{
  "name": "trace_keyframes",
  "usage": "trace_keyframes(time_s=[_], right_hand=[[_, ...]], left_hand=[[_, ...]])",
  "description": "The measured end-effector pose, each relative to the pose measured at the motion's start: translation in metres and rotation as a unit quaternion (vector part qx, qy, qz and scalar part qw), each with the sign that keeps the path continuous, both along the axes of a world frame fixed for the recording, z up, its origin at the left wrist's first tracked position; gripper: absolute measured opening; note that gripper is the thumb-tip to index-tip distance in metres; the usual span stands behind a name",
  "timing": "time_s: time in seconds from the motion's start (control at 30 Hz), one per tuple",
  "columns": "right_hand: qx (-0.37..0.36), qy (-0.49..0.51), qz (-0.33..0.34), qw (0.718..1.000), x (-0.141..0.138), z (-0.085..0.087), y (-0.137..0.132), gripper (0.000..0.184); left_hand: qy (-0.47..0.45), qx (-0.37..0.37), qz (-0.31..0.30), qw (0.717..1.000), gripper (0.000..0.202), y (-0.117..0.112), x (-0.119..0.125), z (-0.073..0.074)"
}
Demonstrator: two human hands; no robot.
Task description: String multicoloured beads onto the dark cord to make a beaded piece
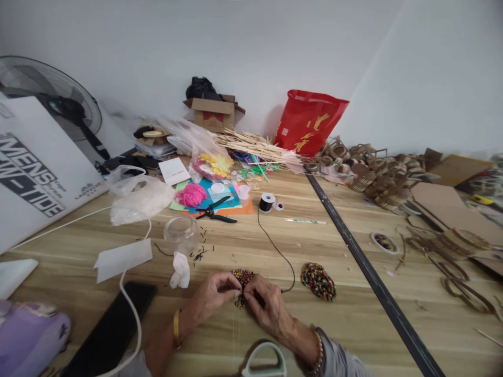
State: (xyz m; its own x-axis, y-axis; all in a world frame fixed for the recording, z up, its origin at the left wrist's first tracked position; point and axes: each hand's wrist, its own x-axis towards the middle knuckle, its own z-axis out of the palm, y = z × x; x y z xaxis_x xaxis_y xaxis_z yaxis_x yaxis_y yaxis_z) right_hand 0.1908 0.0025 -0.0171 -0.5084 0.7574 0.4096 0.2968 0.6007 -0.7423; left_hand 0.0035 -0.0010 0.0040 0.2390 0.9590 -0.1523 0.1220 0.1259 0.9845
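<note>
Chiefly, one bead cluster: small, round, mixed colours, dark overall. Location: on the tabletop, nearer the wearer than the spool, between the two hands and partly covered by them.

Left hand: nearer the wearer than the spool and left of it; thumb and forefinger brought together on the cluster.

Right hand: nearer than the spool, roughly in line with it; fingers curled and pinched on the cluster's other side. Whether either hand grips a bead or a thread is too small to tell.

Handling, as judged: light in the whole; each bead hard, smooth and apt to roll or slip; the mass limp if strung, loose if not. Best hold: fingertip pinch on a single bead, across its sides, or on any thread close beside it. A palm grip would probably scatter or tangle the lot.

Black cord: runs from the spool to the right hand, where its end is hidden; likely soft, thin and quick to kink.

Second bead coil: nearer than the spool and to its right, untouched; likely to sag when lifted, so best scooped from beneath or taken through several strands together.
</note>
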Motion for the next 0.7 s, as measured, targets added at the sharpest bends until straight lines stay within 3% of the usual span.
trace_keyframes(time_s=[0.7], right_hand=[[0.017, 0.015, -0.005, 1.000, -0.0013, 0.0005, 0.0004, 0.010]], left_hand=[[-0.020, 0.003, -0.012, 1.000, 0.007, -0.0008, 0.0001, -0.0076]])
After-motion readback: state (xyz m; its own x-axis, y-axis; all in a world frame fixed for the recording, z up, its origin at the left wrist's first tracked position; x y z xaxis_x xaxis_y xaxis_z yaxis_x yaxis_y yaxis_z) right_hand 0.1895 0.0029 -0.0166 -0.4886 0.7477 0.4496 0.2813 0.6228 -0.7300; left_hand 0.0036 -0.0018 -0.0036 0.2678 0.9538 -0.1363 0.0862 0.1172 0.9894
